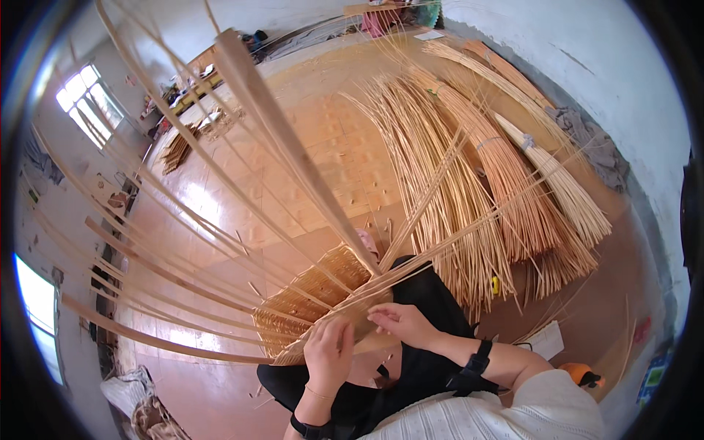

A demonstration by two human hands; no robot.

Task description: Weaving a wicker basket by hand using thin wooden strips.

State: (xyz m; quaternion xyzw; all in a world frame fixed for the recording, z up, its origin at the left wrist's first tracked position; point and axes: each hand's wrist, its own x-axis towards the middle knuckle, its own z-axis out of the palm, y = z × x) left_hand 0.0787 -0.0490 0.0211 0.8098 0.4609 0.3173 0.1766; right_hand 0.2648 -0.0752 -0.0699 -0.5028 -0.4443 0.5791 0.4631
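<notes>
A half-woven wicker basket [315,290] rests tilted at my lap, its tall bare stakes [220,172] fanning up and to the left. One thick, flat wooden post [271,121] rises from its far corner. My left hand [328,353] is closed at the basket's near side, fingers bent over the weave. Just to its right, my right hand [402,323] has thumb and fingers pinched together close to the same side; what lies between them is too small to make out. Long loose weaving rods [469,229] run from the near rim out to the right.
Large bundles of peeled rods [440,176] lie on the floor to the right, with a reddish bundle [513,183] and a pale one [561,187] beside them. An orange and black object [579,374] is at lower right. A grey cloth [594,147] lies along the wall.
</notes>
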